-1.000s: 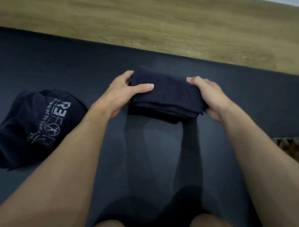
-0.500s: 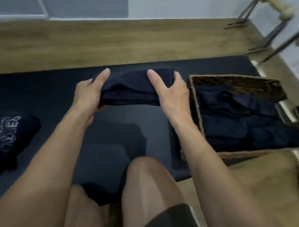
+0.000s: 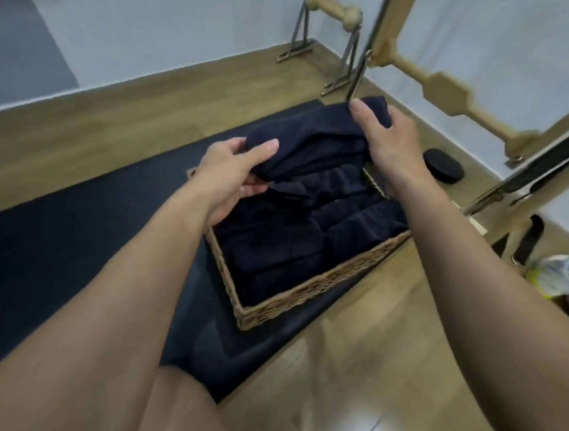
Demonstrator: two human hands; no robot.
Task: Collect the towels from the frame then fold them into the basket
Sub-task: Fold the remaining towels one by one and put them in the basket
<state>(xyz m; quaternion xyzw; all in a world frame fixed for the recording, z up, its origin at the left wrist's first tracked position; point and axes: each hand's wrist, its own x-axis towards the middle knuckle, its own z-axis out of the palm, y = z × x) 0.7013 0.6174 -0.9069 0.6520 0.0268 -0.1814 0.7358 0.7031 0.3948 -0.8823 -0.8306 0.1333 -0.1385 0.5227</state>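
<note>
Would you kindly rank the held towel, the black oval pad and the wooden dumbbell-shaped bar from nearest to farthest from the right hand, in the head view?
1. The held towel: gripped by the right hand, on its left side.
2. The black oval pad: on the floor just to the hand's right, apart from it.
3. The wooden dumbbell-shaped bar: far back by the wall, on metal legs.
</note>
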